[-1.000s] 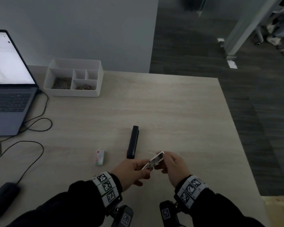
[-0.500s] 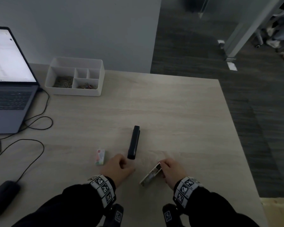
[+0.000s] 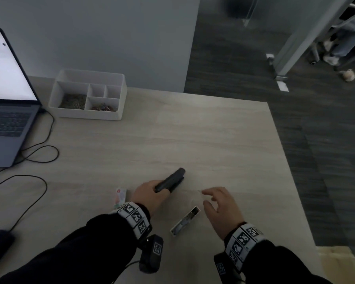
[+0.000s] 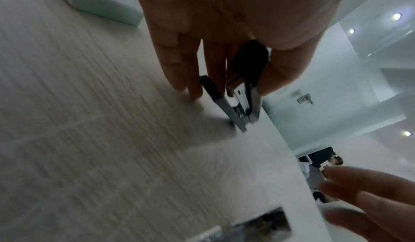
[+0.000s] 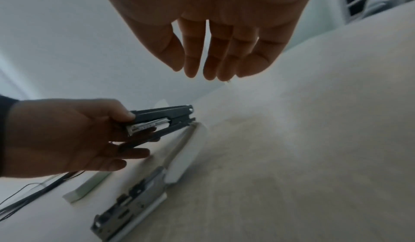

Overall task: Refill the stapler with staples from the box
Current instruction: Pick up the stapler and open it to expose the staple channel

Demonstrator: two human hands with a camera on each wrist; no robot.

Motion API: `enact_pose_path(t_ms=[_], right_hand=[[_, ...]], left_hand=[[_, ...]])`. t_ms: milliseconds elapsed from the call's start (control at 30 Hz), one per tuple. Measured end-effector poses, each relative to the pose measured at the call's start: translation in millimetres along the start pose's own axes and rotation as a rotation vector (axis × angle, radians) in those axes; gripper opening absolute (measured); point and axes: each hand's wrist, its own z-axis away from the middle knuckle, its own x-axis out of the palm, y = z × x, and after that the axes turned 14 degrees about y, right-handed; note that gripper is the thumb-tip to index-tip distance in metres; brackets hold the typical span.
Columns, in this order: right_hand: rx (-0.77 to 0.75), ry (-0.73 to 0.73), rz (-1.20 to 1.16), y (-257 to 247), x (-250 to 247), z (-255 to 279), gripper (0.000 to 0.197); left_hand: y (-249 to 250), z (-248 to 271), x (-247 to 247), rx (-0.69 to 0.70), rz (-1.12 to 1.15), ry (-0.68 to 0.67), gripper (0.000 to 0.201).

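Beside the staple tray (image 3: 185, 221) on the desk (image 3: 213, 140), our left hand (image 3: 150, 193) gripped the stapler (image 3: 169, 180); our right hand (image 3: 219, 208) hovered spread, empty; loading remained.

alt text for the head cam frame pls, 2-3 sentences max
Seen from above, the left hand grips a black stapler and tilts it up off a pale wooden desk, while the right hand hovers open beside it. An open staple tray lies between the wrists.
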Motion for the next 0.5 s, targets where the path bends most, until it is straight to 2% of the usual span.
enact_pose_path(t_ms=[100,200,333,433,500], right_hand=[[-0.196,-0.051,0.069,-13.0,3.5,-4.7,0.044],[-0.336,-0.130,0.191,-30.1,7.3,-10.3,0.055],[-0.380,-0.203,0.260,-43.9,8.1,-22.4,0.029],[-0.358,-0.273,0.139,-46.9,5.8,-28.9,0.022],[-0.355,-0.267,0.106,-48.3,5.0,-28.0,0.020]], left_hand=[[6.2,18.8,-9.1,-0.005,0.163,-0.076,0.014],[15.5,37.0,-15.2,0.006,0.318,-0.139,0.026],[23.3,44.1,-19.1,-0.015,0.399,-0.183,0.018],[23.4,44.3,-23.0,-0.035,0.400,-0.226,0.018],[23.9,45.7,-24.9,-0.061,0.426,-0.262,0.017]])
